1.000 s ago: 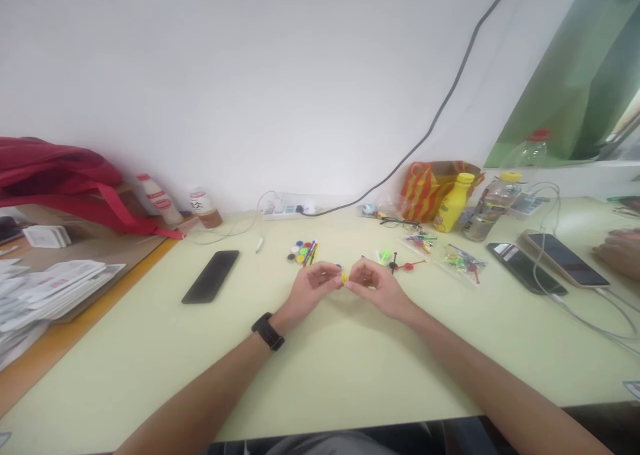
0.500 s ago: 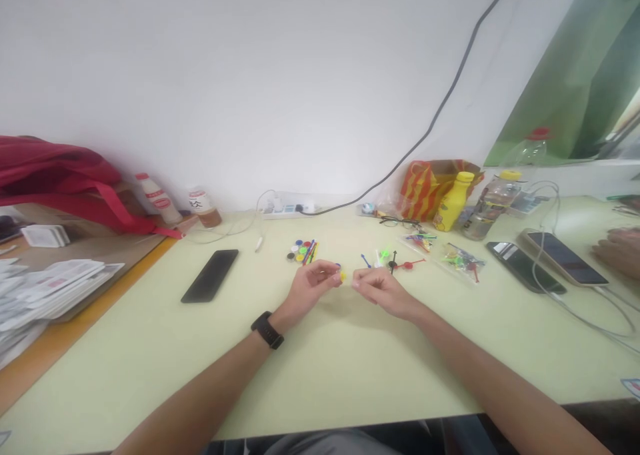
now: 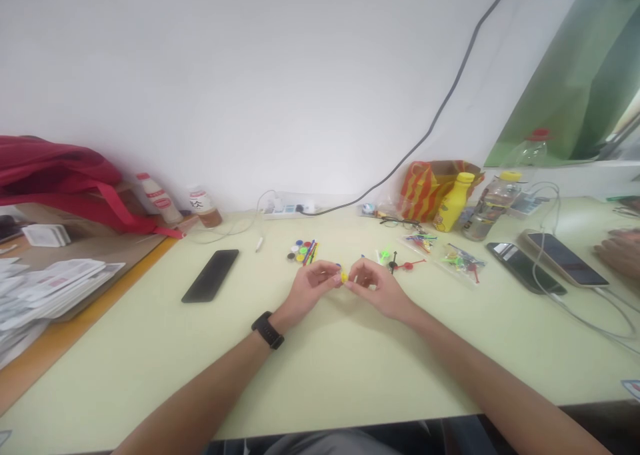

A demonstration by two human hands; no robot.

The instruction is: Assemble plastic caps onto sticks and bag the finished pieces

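My left hand, with a black watch on its wrist, pinches a small yellow plastic piece between thumb and fingers. A bit of blue shows at those fingertips. From the other side, the thumb and forefinger of my right hand close on the same piece. Just beyond my left hand lie several coloured discs and a bundle of coloured plastic sticks. Behind my right hand are disc-and-arrow spinners, one with a red arrow and one bright green, partly hidden by that hand.
A black phone lies left. To the right are small bags of coloured parts, two phones with cables, a yellow bottle and a clear bottle. Another person's hand rests at the right edge.
My right hand has moved slightly left and its fingertips now meet the yellow piece; before, a gap lay between them. My left hand has stayed in place.
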